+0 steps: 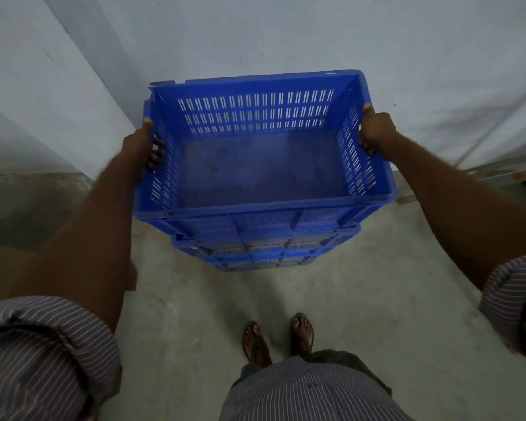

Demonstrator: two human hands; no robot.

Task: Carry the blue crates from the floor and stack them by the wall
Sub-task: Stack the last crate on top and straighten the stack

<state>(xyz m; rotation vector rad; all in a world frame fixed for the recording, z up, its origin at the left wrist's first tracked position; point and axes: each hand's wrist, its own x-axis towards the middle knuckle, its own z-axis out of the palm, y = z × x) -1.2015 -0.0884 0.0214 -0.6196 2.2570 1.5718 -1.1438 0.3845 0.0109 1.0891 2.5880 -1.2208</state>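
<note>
Alignment is what matters: the top blue crate (264, 168) is directly over the stack (264, 247) by the wall (286, 34), long axis running side to side between the hands. The left hand (143, 147) and right hand (375, 132) each grip a short-end handle slot (equally near, neither leading). Whether it rests on the stack I cannot tell; its near edge seems to overhang toward the person.
</note>
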